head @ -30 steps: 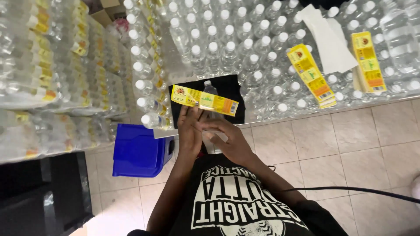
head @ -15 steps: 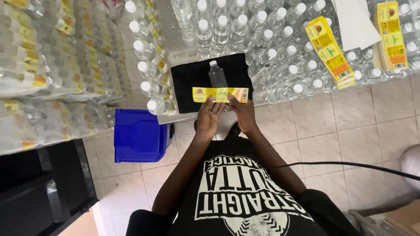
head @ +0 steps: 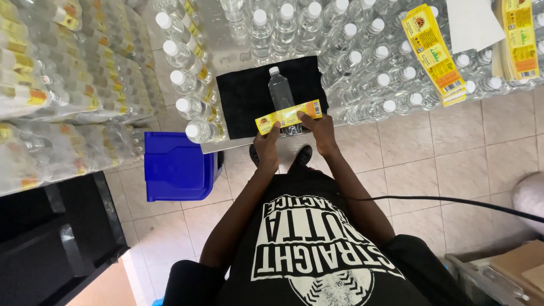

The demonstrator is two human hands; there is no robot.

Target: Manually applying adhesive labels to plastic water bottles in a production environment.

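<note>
Both hands pinch the yellow label (head: 288, 116) by its ends: the left hand (head: 266, 148) grips the lower left end, the right hand (head: 320, 129) the upper right end (thumbs hidden under the strip). The label's long axis runs crosswise, slightly tilted, over the lower body of the clear bottle (head: 280, 93), which lies lengthwise on the black cloth (head: 243, 96), cap pointing away from the person.

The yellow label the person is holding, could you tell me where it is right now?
In the head view, the yellow label lies across the clear bottle on the black mat, top centre, pinched between left hand and right hand.
</note>
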